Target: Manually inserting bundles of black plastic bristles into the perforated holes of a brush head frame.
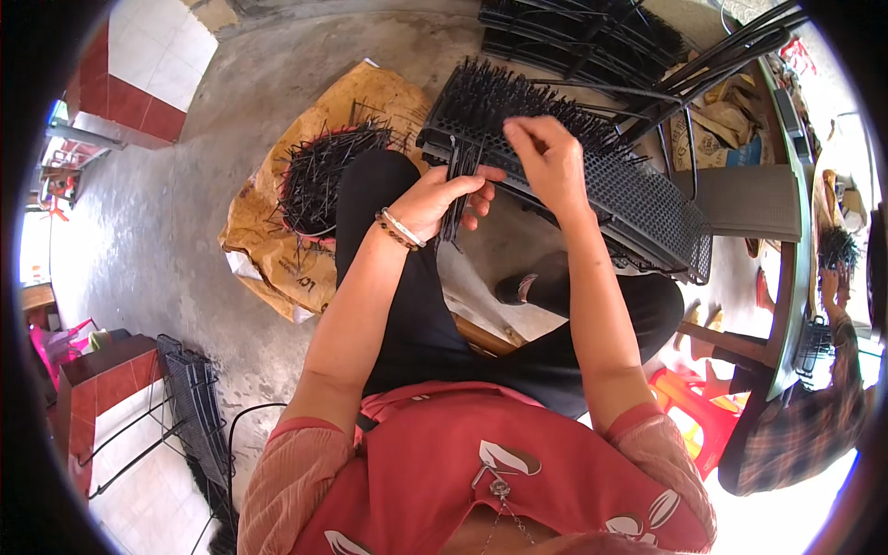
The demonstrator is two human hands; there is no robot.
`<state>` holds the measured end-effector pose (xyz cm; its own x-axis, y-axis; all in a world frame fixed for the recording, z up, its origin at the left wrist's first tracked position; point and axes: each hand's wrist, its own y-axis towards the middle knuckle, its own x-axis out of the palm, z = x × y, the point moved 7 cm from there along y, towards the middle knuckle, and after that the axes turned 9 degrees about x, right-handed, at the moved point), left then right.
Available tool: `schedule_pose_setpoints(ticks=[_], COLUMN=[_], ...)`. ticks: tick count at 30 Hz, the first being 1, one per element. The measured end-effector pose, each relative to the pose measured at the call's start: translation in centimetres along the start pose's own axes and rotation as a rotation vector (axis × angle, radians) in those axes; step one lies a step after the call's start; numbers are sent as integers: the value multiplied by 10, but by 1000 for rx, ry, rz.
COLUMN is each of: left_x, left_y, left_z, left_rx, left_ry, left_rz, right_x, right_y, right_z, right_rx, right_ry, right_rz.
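My left hand (433, 202) is closed around a bundle of thin black sticks (453, 217), held upright between thumb and fingers beside the rack's near end. A black perforated rack (638, 213) slants across in front of me. Dense rows of black sticks (527, 97) stand up from its holes, while its nearer right part shows bare holes. Just over the rack's near edge is my right hand (552, 166), thumb and forefinger pinched together; whatever they hold is too small to make out. Left of my knee lies a heap of loose black sticks (333, 180) in a round red-rimmed container.
Beneath the heap spreads a brown paper sack (268, 268). More black racks (573, 42) stand at the back, and another rack (199, 398) leans at lower left. A red plastic stool (689, 421) is on the right, near another person's plaid sleeve (800, 435) and a bench.
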<state>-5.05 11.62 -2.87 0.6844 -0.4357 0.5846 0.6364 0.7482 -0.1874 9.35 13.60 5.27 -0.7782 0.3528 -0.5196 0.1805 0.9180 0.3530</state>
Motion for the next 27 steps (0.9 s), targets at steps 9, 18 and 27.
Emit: schedule_pose_setpoints(ticks=[9, 18, 27], left_x=[12, -1, -2], left_y=[-4, 4, 8], left_z=[-2, -20, -20], left_rx=[-31, -138, -152], left_ry=[14, 18, -20], left_rz=[-31, -27, 32], right_x=[27, -34, -13], right_y=[-31, 14, 26], right_z=[46, 37, 30], right_rx=[672, 288, 81], right_ry=[622, 521, 121], right_rz=[-343, 159, 154])
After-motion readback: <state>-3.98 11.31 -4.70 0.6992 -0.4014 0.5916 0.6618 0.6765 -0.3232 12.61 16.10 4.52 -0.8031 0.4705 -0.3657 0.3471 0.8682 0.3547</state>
